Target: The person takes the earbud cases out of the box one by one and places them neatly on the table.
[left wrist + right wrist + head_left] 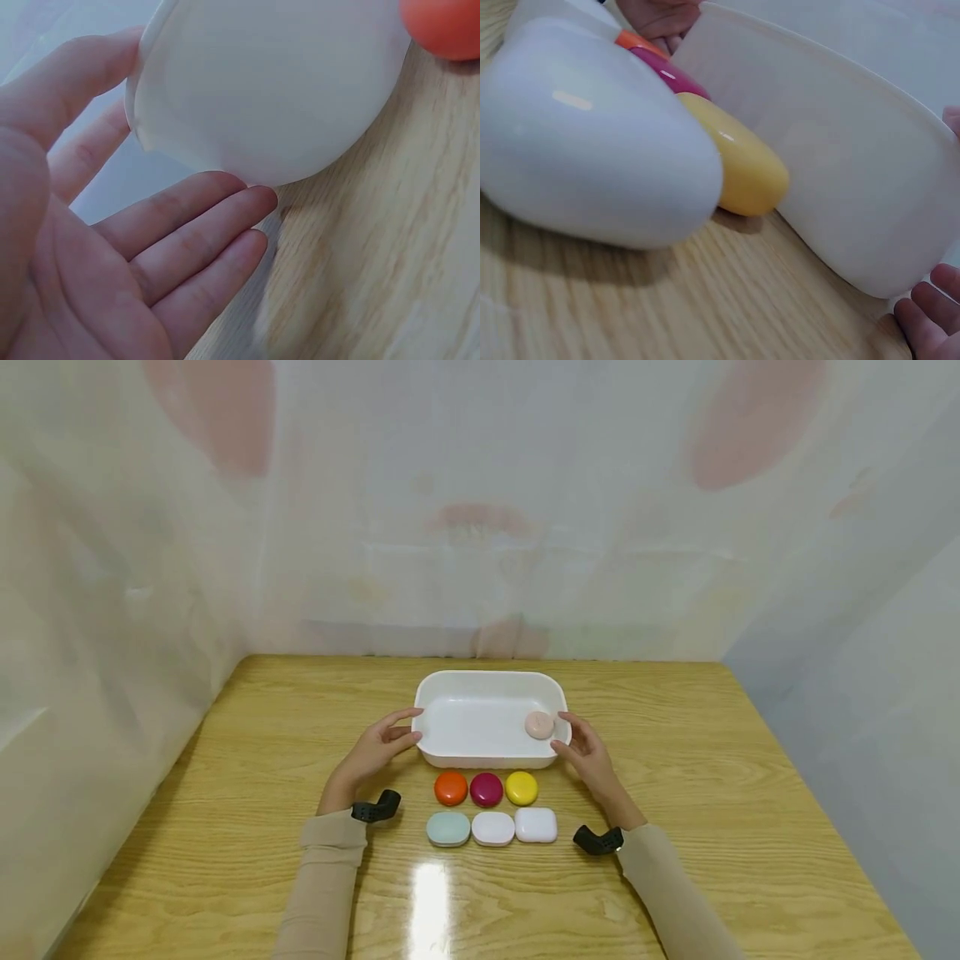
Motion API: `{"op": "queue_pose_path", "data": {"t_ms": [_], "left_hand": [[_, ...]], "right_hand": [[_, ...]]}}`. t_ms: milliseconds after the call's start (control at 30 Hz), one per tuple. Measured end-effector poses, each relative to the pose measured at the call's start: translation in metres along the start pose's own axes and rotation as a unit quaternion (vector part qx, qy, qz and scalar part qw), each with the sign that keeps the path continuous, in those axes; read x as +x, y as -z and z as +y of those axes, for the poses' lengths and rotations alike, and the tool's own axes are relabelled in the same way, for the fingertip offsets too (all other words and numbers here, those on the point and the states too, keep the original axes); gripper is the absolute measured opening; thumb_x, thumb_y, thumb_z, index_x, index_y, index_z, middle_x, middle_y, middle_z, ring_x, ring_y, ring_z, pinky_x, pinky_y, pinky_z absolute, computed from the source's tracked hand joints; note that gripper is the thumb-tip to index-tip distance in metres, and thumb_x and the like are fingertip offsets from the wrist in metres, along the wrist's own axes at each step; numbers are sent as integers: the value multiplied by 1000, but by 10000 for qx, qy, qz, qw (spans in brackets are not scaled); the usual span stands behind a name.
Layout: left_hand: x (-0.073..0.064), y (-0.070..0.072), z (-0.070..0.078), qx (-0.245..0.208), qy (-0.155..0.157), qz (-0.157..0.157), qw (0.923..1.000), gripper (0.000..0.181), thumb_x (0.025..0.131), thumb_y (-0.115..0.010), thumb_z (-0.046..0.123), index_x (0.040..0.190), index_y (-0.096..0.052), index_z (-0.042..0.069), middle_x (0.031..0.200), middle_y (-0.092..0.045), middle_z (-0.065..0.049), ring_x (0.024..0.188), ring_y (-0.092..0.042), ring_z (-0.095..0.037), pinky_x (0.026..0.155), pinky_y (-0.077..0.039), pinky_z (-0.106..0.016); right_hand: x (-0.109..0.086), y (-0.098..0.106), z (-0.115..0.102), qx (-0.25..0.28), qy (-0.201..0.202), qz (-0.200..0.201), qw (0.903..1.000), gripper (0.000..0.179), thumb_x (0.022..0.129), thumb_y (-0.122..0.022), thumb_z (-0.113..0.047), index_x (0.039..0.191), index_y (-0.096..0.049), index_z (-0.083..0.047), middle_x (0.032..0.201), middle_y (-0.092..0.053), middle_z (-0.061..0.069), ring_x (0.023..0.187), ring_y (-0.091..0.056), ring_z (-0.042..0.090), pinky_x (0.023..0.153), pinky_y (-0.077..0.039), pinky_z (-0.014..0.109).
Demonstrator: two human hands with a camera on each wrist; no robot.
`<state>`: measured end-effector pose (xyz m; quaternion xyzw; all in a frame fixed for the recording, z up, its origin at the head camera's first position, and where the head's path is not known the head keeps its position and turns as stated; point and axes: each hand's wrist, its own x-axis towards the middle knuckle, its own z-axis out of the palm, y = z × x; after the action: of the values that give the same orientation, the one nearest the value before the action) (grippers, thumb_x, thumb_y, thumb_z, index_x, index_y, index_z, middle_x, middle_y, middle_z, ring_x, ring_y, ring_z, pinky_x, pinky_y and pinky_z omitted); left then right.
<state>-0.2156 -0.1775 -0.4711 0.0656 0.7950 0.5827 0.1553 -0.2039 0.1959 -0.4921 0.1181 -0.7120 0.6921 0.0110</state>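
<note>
A white rectangular basin [480,727] with rounded corners sits on the wooden table. My left hand [380,748] holds its left end, thumb and index finger at the rim. In the left wrist view, the other fingers [196,236] lie near its lower edge. At the right end my right hand [590,758] grips the rim; the right wrist view catches only some fingertips [930,307]. Inside the basin, a round pale pink piece [539,725] lies near the right end. Just in front stand glossy round pieces: orange [451,788], magenta [487,790] and yellow [521,788].
Nearer the person is a second row: a pale green oval piece [448,829], a whitish oval piece [492,829] and a white rounded rectangular piece [536,825]. The wooden table [675,743] extends to both sides. A patterned curtain [480,585] hangs behind its far edge.
</note>
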Motion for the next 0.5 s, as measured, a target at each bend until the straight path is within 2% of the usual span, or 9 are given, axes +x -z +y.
{"op": "queue_pose_path", "data": {"t_ms": [133,233,300,400,500], "left_hand": [[-1,0,2,240,-72,85,9996,57,92,-62,43,144,-44,28,146,-48,-18,134,-48,-36,111,-39,-55],[-5,1,9,642,-313,350,9968,55,92,-64,41,141,-49,21,146,-49,-17,135,-48,-37,111,-41,-53],[-9,2,17,1031,-553,688,9907,54,91,-65,39,138,-53,16,144,-52,-17,134,-49,-38,110,-43,-52],[-16,1,33,1369,-929,1168,9793,51,89,-69,34,133,-58,9,139,-56,-18,132,-51,-39,109,-43,-52],[-20,-5,49,1442,-1263,1307,9727,50,88,-70,29,131,-59,7,136,-59,-17,130,-53,-37,109,-42,-53]], "right_hand": [[0,3,2,54,-143,-125,9998,60,92,-61,-2,145,-33,3,148,-35,28,122,-48,3,97,-43,5],[0,4,2,44,-147,-148,9998,62,91,-61,-2,146,-32,3,148,-35,33,121,-50,2,93,-45,5],[-1,3,2,84,-118,-153,9998,62,91,-61,-1,146,-31,3,145,-37,36,118,-53,2,90,-47,6],[-1,3,3,144,-98,-154,9997,62,91,-61,0,146,-31,4,143,-38,39,115,-56,2,88,-49,8],[-1,4,4,141,-134,-147,9997,62,92,-60,1,146,-31,4,143,-38,39,113,-57,1,87,-49,8]]}}
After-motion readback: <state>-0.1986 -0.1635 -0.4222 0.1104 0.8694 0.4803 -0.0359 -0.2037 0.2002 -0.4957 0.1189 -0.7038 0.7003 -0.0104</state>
